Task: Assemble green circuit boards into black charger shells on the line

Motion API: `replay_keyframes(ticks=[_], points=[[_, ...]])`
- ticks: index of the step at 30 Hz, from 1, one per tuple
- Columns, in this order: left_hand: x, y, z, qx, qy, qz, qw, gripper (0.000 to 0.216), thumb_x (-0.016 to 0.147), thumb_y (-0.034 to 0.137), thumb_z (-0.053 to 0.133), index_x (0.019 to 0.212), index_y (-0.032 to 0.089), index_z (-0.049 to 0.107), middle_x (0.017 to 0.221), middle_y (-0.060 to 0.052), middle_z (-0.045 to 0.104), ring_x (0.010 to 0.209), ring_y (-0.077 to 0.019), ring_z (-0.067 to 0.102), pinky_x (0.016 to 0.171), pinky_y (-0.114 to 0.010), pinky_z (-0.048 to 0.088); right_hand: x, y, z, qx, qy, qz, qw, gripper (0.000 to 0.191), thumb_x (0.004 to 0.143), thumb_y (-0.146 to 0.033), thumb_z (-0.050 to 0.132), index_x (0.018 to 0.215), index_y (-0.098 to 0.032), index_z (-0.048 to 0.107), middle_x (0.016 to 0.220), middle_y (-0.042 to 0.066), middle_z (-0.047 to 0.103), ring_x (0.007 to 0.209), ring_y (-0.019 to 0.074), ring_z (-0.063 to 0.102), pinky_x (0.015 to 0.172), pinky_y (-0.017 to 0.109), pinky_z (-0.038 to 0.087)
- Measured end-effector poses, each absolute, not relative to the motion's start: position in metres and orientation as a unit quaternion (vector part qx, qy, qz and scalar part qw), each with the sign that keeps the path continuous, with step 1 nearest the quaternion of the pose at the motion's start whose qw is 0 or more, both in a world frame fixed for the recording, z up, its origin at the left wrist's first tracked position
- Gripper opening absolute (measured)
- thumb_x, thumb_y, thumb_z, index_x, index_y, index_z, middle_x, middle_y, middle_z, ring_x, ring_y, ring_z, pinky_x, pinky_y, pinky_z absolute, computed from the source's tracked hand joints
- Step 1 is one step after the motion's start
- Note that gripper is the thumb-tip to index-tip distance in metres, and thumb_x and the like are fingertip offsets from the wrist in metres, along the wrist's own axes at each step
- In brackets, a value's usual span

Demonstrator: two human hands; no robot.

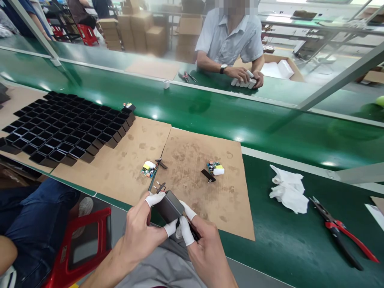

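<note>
1. Black plastic housing (169, 206): held in both hands over the near edge of the bench, just in front of the person's lap. Tilted.
2. Left hand (142, 228): curled partway, thumb and fingers gripping the housing's left side. White finger cots (155, 199) on the tips.
3. Right hand (203, 236): fingers bent in, gripping the housing's right end, tips also cotted. Dark part between its fingers mostly hidden; can't tell if it's a separate piece.
4. Two-pin plug plate (161, 187): at the left fingertips, pins out to the left. Can't tell if attached.
5. Cardboard sheet (192, 150), beyond the hands: populated circuit board (216, 168) with a black end plate (208, 175) beside it. Second circuit board (148, 169) near the sheet's left seam, own black plate (161, 163) next to it.
6. Far left: block of open-topped black housings (69, 128), packed side by side.
7. Right: crumpled white cloth (289, 190), then red-and-black pliers (336, 228), on green bench.
8. Across the belt: co-worker's hands on a row of white blocks (243, 83).
</note>
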State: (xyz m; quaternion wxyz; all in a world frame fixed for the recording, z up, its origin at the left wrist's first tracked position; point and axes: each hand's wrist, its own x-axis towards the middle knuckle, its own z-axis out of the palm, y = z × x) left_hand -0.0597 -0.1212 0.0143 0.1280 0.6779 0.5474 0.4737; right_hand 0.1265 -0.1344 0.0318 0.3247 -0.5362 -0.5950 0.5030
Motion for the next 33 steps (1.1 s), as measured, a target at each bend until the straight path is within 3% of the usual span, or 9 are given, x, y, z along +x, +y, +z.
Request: replay_keyframes(ticks=[5, 8, 17, 21, 23, 25, 27, 30, 33], points=[[-0.059, -0.120, 0.016, 0.675, 0.537, 0.487, 0.141, 0.043, 0.086, 0.023, 0.084, 0.126, 0.022, 0.067, 0.091, 0.001, 0.073, 0.058, -0.0116, 0.060, 0.058, -0.024, 0.056, 0.126, -0.135, 0.029, -0.539, -0.595, 0.499, 0.327, 0.042, 0.113, -0.042, 0.057, 0.132, -0.014, 0.082, 0.076, 0.001, 0.068, 0.070, 0.0161, 0.056, 0.065, 0.025, 0.051], [-0.059, -0.119, 0.015, 0.676, 0.532, 0.490, 0.139, 0.044, 0.085, 0.022, 0.084, 0.126, 0.021, 0.068, 0.088, 0.002, 0.068, 0.063, -0.0127, 0.065, 0.059, -0.023, 0.056, 0.128, -0.136, 0.027, -0.538, -0.593, 0.498, 0.332, 0.043, 0.113, -0.044, 0.058, 0.128, -0.013, 0.083, 0.075, 0.001, 0.068, 0.070, 0.0162, 0.057, 0.067, 0.025, 0.054], [-0.056, -0.116, 0.013, 0.660, 0.541, 0.491, 0.174, 0.046, 0.080, 0.020, 0.089, 0.123, 0.022, 0.073, 0.086, 0.003, 0.068, 0.055, -0.0099, 0.054, 0.053, -0.022, 0.052, 0.132, -0.139, 0.027, -0.561, -0.600, 0.467, 0.327, 0.049, 0.115, -0.041, 0.053, 0.152, -0.015, 0.071, 0.085, 0.004, 0.078, 0.076, 0.0187, 0.070, 0.076, 0.027, 0.062], [-0.053, -0.103, 0.016, 0.506, 0.575, 0.512, 0.388, 0.052, 0.071, 0.026, 0.095, 0.117, 0.020, 0.072, 0.095, -0.002, 0.077, 0.056, -0.0097, 0.059, 0.050, -0.022, 0.054, 0.159, -0.144, 0.037, -0.579, -0.589, 0.476, 0.303, 0.045, 0.114, -0.044, 0.056, 0.148, -0.020, 0.074, 0.096, 0.008, 0.084, 0.088, 0.0216, 0.080, 0.086, 0.031, 0.066], [-0.052, -0.096, 0.020, 0.386, 0.558, 0.525, 0.514, 0.057, 0.067, 0.033, 0.097, 0.114, 0.020, 0.068, 0.096, -0.004, 0.078, 0.061, -0.0134, 0.066, 0.043, -0.020, 0.049, 0.182, -0.145, 0.039, -0.595, -0.575, 0.463, 0.320, 0.041, 0.111, -0.044, 0.062, 0.142, -0.021, 0.076, 0.092, 0.008, 0.082, 0.091, 0.0237, 0.082, 0.084, 0.031, 0.067], [-0.050, -0.091, 0.025, 0.301, 0.533, 0.525, 0.591, 0.059, 0.063, 0.037, 0.098, 0.110, 0.021, 0.066, 0.095, -0.005, 0.077, 0.067, -0.0180, 0.073, 0.038, -0.017, 0.041, 0.208, -0.142, 0.037, -0.636, -0.565, 0.391, 0.352, 0.039, 0.107, -0.043, 0.066, 0.136, -0.020, 0.077, 0.072, 0.002, 0.072, 0.075, 0.0234, 0.077, 0.065, 0.028, 0.062], [-0.047, -0.088, 0.031, 0.258, 0.519, 0.519, 0.629, 0.060, 0.061, 0.039, 0.098, 0.108, 0.021, 0.066, 0.096, -0.006, 0.076, 0.071, -0.0211, 0.077, 0.036, -0.016, 0.036, 0.236, -0.137, 0.031, -0.691, -0.563, 0.270, 0.363, 0.036, 0.101, -0.043, 0.066, 0.126, -0.020, 0.079, 0.066, -0.001, 0.063, 0.061, 0.0208, 0.064, 0.050, 0.027, 0.047], [-0.041, -0.088, 0.040, 0.230, 0.510, 0.514, 0.651, 0.065, 0.056, 0.040, 0.100, 0.108, 0.020, 0.066, 0.096, -0.005, 0.073, 0.075, -0.0243, 0.081, 0.037, -0.016, 0.034, 0.277, -0.129, 0.014, -0.779, -0.553, 0.013, 0.295, 0.032, 0.097, -0.048, 0.062, 0.085, -0.021, 0.075, 0.077, 0.004, 0.059, 0.060, 0.0185, 0.048, 0.052, 0.032, 0.032], [-0.038, -0.090, 0.041, 0.216, 0.501, 0.513, 0.663, 0.067, 0.054, 0.039, 0.101, 0.108, 0.020, 0.065, 0.097, -0.004, 0.072, 0.074, -0.0242, 0.081, 0.037, -0.016, 0.034, 0.313, -0.123, -0.011, -0.815, -0.528, -0.099, 0.216, 0.038, 0.096, -0.047, 0.055, 0.069, -0.023, 0.064, 0.079, 0.007, 0.053, 0.063, 0.0204, 0.042, 0.056, 0.036, 0.028]])
